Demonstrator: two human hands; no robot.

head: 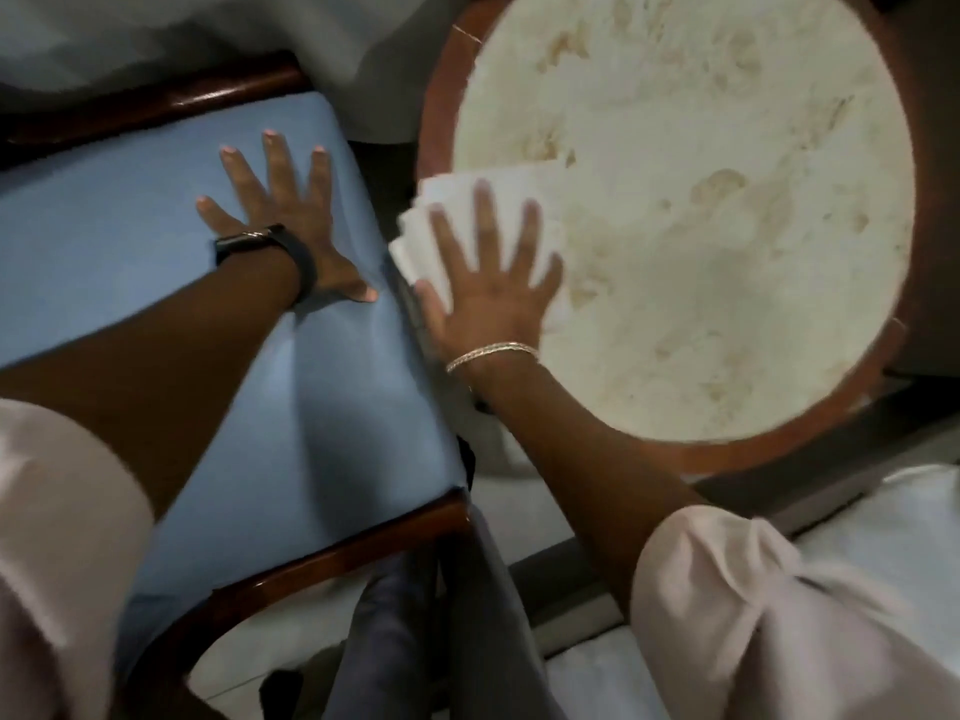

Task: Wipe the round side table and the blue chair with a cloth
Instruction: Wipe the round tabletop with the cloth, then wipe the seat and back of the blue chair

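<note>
Nearest you, your left hand (291,236) lies flat on the blue chair (291,407) seat, fingers (275,163) spread and holding nothing — it looks like a brace while the other hand works. The padded seat dimples under your palm, so judge it soft and a little yielding; it should take a light wipe without much pressure. Just beside that hand, across the gap between the two pieces of furniture, your right hand (488,283) is also splayed open, pressing the cloth (441,220) down at the near-left rim of the round bench (727,226). You are not pinching the cloth, only pinning it under flat fingers. It shows as a folded white pad fanned out to the left of your fingertips, overhanging the brown wooden rim (441,122). It looks light and limp, likely to slide or bunch if you ease off — keep the palm on its middle rather than an edge. Beyond your fingers the pale, mottled top stretches away, hard and smooth by the look of it, with most of its surface yet to cover.
</note>
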